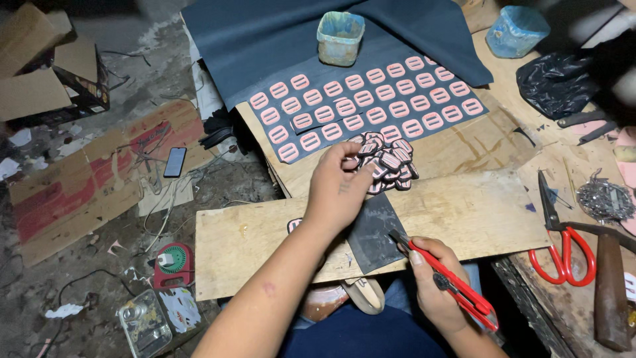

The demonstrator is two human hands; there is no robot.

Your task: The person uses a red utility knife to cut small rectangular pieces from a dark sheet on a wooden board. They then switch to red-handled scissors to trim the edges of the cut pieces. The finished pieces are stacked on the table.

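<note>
1. Head view: left hand (338, 189) fingers pinched on pile of pink-and-black pieces (386, 161) on wooden board (464, 212).
2. Right hand (434, 285) wrapped around red utility knife (445, 282), blade on dark sheet (374, 232).
3. Red scissors (563, 242) right; cardboard (73, 185) on dirty floor.

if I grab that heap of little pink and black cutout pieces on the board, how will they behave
The heap of cutout pieces under the left hand looks loose and unbound, so it would likely scatter or slide apart if pushed. Each piece seems thin and flat, probably light and slightly flexible, unlikely to roll. On the smooth wooden board, they may skid easily.
</note>
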